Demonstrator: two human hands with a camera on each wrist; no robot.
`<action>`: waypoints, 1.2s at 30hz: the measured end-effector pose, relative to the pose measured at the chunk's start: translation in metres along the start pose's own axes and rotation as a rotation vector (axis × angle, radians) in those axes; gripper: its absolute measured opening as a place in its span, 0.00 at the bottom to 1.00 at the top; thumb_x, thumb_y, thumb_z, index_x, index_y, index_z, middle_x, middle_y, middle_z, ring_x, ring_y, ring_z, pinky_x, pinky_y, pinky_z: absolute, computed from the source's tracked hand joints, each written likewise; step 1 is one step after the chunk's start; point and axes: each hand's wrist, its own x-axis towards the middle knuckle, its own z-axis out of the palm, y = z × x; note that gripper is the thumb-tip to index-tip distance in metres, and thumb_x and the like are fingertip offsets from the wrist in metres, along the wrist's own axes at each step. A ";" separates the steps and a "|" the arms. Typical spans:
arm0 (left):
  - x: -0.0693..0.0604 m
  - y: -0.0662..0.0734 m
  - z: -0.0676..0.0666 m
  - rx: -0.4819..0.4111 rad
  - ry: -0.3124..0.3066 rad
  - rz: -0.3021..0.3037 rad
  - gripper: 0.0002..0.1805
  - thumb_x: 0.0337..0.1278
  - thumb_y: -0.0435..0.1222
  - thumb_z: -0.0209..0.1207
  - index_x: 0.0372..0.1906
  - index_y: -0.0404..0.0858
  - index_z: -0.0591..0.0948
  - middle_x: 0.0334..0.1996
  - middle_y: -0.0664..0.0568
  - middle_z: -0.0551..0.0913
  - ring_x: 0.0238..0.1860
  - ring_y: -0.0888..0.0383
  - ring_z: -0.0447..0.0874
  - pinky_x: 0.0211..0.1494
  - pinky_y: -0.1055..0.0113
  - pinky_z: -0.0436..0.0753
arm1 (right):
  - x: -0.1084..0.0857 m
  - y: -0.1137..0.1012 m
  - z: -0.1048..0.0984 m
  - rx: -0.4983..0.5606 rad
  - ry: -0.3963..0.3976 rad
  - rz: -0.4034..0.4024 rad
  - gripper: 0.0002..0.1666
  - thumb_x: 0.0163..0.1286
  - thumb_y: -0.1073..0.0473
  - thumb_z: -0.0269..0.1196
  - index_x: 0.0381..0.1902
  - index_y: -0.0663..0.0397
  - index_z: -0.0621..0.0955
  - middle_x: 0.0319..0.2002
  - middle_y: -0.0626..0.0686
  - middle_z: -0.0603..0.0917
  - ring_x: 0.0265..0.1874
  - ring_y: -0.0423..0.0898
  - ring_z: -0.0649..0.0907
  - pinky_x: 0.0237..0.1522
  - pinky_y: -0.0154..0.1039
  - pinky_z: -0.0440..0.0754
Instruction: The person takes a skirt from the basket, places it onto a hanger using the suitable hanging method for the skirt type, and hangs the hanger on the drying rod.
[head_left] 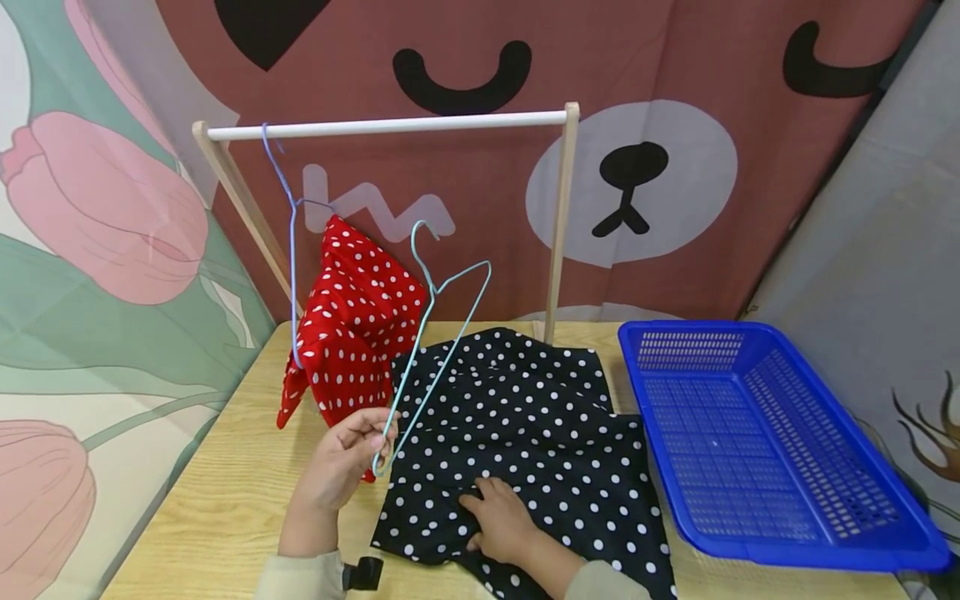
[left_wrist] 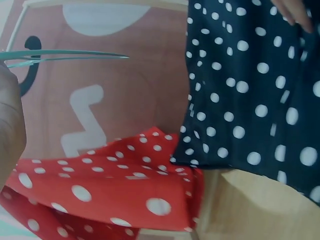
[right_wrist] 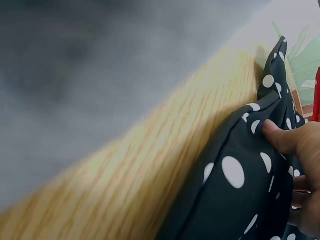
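Note:
My left hand (head_left: 341,458) pinches a lower corner of a mint-green wire hanger (head_left: 429,308), which stands tilted with its hook up. In the left wrist view part of the hanger (left_wrist: 70,53) shows at the left edge. A black garment with white dots (head_left: 540,450) lies spread on the table. On its lower left part rests my right hand (head_left: 502,521), fingers spread and slightly bent. The right wrist view shows its thumb touching a raised fold of the black garment (right_wrist: 235,185). A red dotted garment (head_left: 360,325) hangs from a purple hanger (head_left: 292,242).
Behind the garments stands a rack with a white rod (head_left: 420,125) and wooden posts (head_left: 561,233); the purple hanger hooks near its left end. A blue plastic basket (head_left: 697,533) sits at the right of the wooden table (head_left: 202,500). Printed cloth backdrops surround the table.

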 end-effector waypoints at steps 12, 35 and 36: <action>-0.026 -0.022 -0.010 0.043 0.073 -0.014 0.23 0.53 0.17 0.36 0.45 0.39 0.74 0.35 0.55 0.76 0.32 0.65 0.72 0.34 0.76 0.71 | 0.004 -0.001 -0.007 -0.055 0.063 -0.036 0.30 0.44 0.50 0.67 0.48 0.49 0.75 0.40 0.55 0.75 0.38 0.47 0.74 0.43 0.41 0.72; -0.043 -0.033 -0.014 0.257 0.333 -0.219 0.17 0.52 0.23 0.47 0.39 0.46 0.76 0.31 0.52 0.75 0.29 0.62 0.74 0.31 0.72 0.73 | 0.018 -0.002 -0.001 -0.250 0.312 -0.008 0.06 0.42 0.64 0.62 0.21 0.48 0.80 0.16 0.47 0.75 0.16 0.42 0.76 0.15 0.35 0.72; -0.043 -0.033 -0.014 0.269 0.346 -0.227 0.17 0.52 0.23 0.47 0.38 0.47 0.76 0.31 0.52 0.75 0.28 0.62 0.74 0.30 0.72 0.73 | 0.018 -0.003 0.000 -0.265 0.316 -0.003 0.05 0.43 0.64 0.62 0.20 0.48 0.80 0.16 0.48 0.75 0.16 0.42 0.75 0.15 0.35 0.72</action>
